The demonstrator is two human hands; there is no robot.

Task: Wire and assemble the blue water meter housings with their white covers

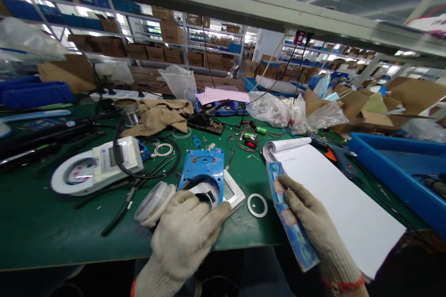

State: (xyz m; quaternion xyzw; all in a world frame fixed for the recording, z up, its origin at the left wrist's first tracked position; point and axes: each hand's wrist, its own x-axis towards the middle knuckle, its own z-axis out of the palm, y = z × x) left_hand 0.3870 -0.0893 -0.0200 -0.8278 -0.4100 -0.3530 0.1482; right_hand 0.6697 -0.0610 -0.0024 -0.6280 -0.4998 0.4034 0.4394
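My left hand [186, 232], in a knit glove, rests on the near end of an opened white meter unit [228, 192] with a blue circuit board [204, 167] standing against it. A clear round lens cover [153, 202] lies just left of that hand. My right hand [310, 220], also gloved, lies on the left edge of an open notebook [334, 190], its fingers closed over the blue cover [289, 222]. A white ring [257, 205] lies on the mat between my hands.
A second white meter [99, 167] with black cables sits at the left. A soldering iron stand [205, 123], brown cloth [158, 116] and plastic bags [278, 109] are behind. A blue bin [397, 167] stands at the right. The green mat [52, 222] ends near me.
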